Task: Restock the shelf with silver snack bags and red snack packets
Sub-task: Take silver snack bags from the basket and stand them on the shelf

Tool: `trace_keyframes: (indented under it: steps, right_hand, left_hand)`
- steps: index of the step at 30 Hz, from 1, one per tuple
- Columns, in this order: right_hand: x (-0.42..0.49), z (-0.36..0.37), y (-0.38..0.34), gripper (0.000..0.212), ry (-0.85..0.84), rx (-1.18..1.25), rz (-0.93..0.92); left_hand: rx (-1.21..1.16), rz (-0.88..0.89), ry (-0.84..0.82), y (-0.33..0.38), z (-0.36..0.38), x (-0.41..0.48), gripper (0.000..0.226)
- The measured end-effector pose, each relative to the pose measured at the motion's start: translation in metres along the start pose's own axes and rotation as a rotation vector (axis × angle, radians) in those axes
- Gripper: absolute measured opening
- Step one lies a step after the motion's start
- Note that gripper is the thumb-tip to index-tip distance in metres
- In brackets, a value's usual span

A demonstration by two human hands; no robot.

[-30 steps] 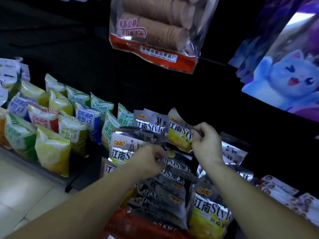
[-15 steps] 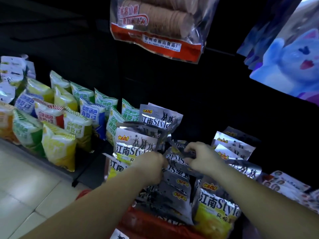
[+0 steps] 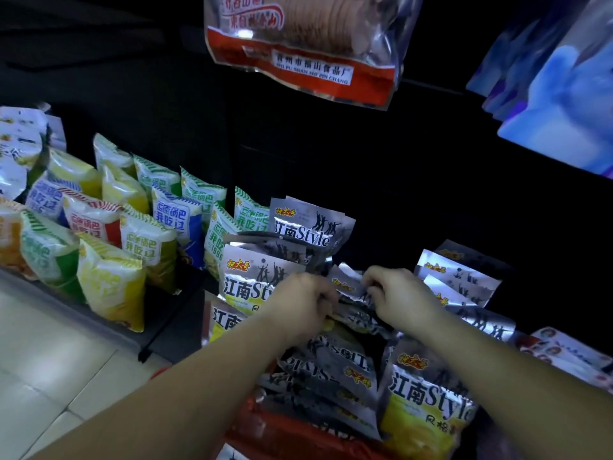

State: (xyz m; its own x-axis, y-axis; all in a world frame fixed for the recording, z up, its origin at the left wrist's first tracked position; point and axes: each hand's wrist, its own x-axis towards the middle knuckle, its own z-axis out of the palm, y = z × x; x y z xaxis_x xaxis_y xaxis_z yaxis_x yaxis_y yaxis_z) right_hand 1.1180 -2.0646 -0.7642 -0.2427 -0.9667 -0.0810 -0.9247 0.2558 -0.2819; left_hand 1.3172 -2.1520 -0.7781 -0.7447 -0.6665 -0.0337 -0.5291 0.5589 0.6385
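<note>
On the shelf, both hands grip a "江南Style" silver bag (image 3: 348,287)

biscuit bag (image 3: 300,44) top cropped, blue poster (image 3: 564,104) blurry, rt-cropped

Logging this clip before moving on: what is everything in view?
silver bags: many, silver with yellow, shelf centre and basket below
held bag: one, silver, between both hands
striped bags: many, green, yellow, blue, red, shelf left
biscuit bag: one, clear with red band, hanging top centre
blue packs: few, blue, upper right
packets: several, white and red, far right
basket: one, red, bottom centre
left hand: grips held bag
right hand: pinches held bag
</note>
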Motion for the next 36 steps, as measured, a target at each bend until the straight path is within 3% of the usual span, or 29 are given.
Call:
trace_keyframes:
  steps: [4, 7, 11, 12, 14, 17, 20, 23, 25, 28, 31, 36]
  right_hand:
    - [0.010, -0.015, -0.001, 0.012, 0.117, 0.011, -0.049]
    - [0.014, -0.020, -0.001, 0.021, 0.292, -0.106, -0.012]
    - [-0.009, -0.022, -0.011, 0.012, 0.562, -0.149, -0.166]
    - [-0.018, -0.021, -0.016, 0.018, 0.496, -0.171, -0.192]
    - [-0.031, -0.014, -0.026, 0.035, 0.184, -0.199, -0.140]
    - [-0.030, -0.006, -0.016, 0.058, -0.075, -0.148, 0.028]
    - [-0.026, -0.012, -0.011, 0.058, -0.069, -0.034, 0.086]
    - [-0.036, -0.016, -0.020, 0.042, -0.034, 0.000, 0.034]
    - [-0.048, -0.016, -0.030, 0.031, -0.120, 0.116, 0.030]
    - [-0.066, -0.009, -0.043, 0.034, -0.262, 0.328, 0.045]
    - [-0.075, -0.003, -0.050, 0.043, -0.301, 0.329, 0.062]
    - [-0.078, 0.003, -0.048, 0.018, -0.197, 0.124, 0.085]
  left_hand:
    - [-0.136, -0.042, 0.098, 0.004, -0.004, 0.007, 0.023]
    - [-0.134, -0.104, 0.208, 0.008, -0.002, 0.018, 0.021]
    - [-0.318, -0.183, 0.146, 0.019, 0.008, 0.031, 0.033]
    - [-0.381, -0.158, 0.125, 0.022, 0.008, 0.032, 0.041]
    - [-0.386, -0.101, 0.159, 0.023, 0.000, 0.033, 0.049]
    - [-0.213, -0.005, 0.191, 0.029, -0.025, 0.022, 0.035]
    - [-0.080, 0.107, -0.145, 0.036, -0.051, -0.003, 0.011]
    - [0.069, 0.114, -0.509, 0.032, -0.061, -0.032, 0.039]
    - [0.207, 0.164, -0.595, 0.031, -0.056, -0.049, 0.051]
    - [0.438, 0.354, -0.483, 0.029, -0.041, -0.064, 0.054]
    - [0.529, 0.379, -0.503, 0.032, -0.040, -0.066, 0.060]
    - [0.562, 0.352, -0.334, 0.029, -0.043, -0.052, 0.020]
